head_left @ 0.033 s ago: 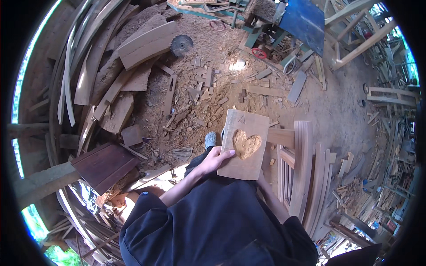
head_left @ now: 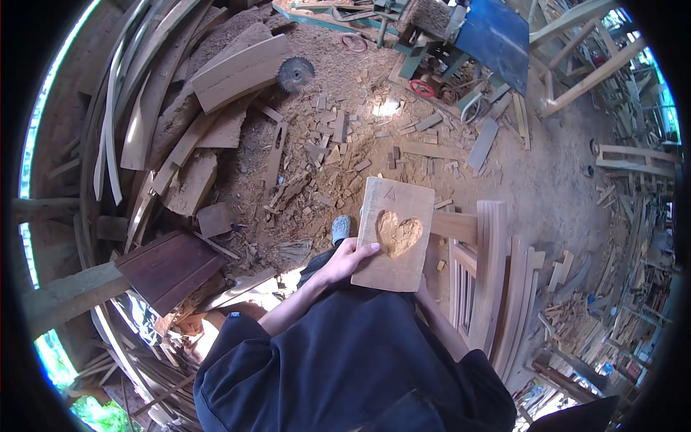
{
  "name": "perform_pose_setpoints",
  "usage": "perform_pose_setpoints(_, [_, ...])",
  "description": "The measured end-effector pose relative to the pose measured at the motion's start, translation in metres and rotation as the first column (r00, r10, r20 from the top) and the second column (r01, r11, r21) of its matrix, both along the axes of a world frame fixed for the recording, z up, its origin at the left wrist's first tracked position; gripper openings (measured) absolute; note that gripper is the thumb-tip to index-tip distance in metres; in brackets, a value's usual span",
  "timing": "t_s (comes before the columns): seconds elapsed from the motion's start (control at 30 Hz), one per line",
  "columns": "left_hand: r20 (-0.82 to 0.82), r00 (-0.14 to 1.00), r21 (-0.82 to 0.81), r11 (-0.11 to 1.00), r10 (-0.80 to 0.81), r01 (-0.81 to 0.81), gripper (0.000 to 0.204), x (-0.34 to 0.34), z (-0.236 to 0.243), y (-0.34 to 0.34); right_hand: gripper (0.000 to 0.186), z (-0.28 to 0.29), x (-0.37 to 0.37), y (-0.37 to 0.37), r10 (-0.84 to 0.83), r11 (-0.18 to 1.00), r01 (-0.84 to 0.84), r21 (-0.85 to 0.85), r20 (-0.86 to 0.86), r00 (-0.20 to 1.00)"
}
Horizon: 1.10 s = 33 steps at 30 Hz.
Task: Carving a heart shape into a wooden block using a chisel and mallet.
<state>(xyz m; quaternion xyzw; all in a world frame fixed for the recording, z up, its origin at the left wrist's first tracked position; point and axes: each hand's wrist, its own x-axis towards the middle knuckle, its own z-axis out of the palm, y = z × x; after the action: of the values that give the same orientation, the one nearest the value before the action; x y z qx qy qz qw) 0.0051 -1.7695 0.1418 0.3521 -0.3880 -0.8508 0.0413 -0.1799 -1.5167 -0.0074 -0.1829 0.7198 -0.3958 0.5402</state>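
Observation:
A rectangular light wooden board [head_left: 385, 273] is upright in front of me, with a rough heart-shaped hollow [head_left: 398, 234] carved in its face and a small marked outline near its top. My left hand [head_left: 345, 263] grips the board's lower left side, thumb across the front. My right forearm [head_left: 439, 317] reaches to the board's lower right corner, where the board hides that hand's fingers. Dark cloth of my clothing lies just below, and a grey shoe [head_left: 341, 229] shows beyond the board.
Stacked planks [head_left: 237, 68] and a dark red-brown panel [head_left: 169, 270] lie left. A circular blade [head_left: 295, 74] rests among them. Ahead stands a machine with a blue top [head_left: 489, 47]. Curved wooden frame pieces [head_left: 489, 273] stand close on my right. Offcuts and sawdust cover much of the floor.

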Motion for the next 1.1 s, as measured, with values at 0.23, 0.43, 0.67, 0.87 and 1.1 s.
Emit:
perform_pose_setpoints(0.23, [0.062,0.997,0.004,0.999,0.036,-0.036,0.042,-0.075,-0.007,-0.073,0.033,0.042,-0.085,-0.072,0.088,0.981,-0.036,-0.189,0.273,0.958])
perform_pose_setpoints(0.43, [0.048,0.998,-0.072,0.997,0.036,-0.032,0.043,-0.166,0.011,-0.129,0.049,0.056,-0.143,-0.126,-0.041,0.963,0.092,-0.252,0.200,0.979])
perform_pose_setpoints(0.67, [0.041,0.995,-0.053,0.994,-0.093,0.095,0.041,-0.265,0.025,-0.168,0.041,0.029,-0.188,-0.128,-0.055,0.959,-0.011,-0.283,-0.223,0.973])
perform_pose_setpoints(0.87, [0.074,0.956,0.011,0.958,-0.286,0.286,0.043,-0.338,0.011,-0.185,0.063,0.016,-0.183,-0.120,-0.382,0.891,0.414,0.187,-0.186,0.905])
perform_pose_setpoints(1.1, [0.058,0.768,0.112,0.769,-0.637,0.630,0.046,-0.439,-0.005,-0.205,0.026,0.019,-0.215,-0.147,-0.767,0.625,0.776,0.084,0.249,0.591])
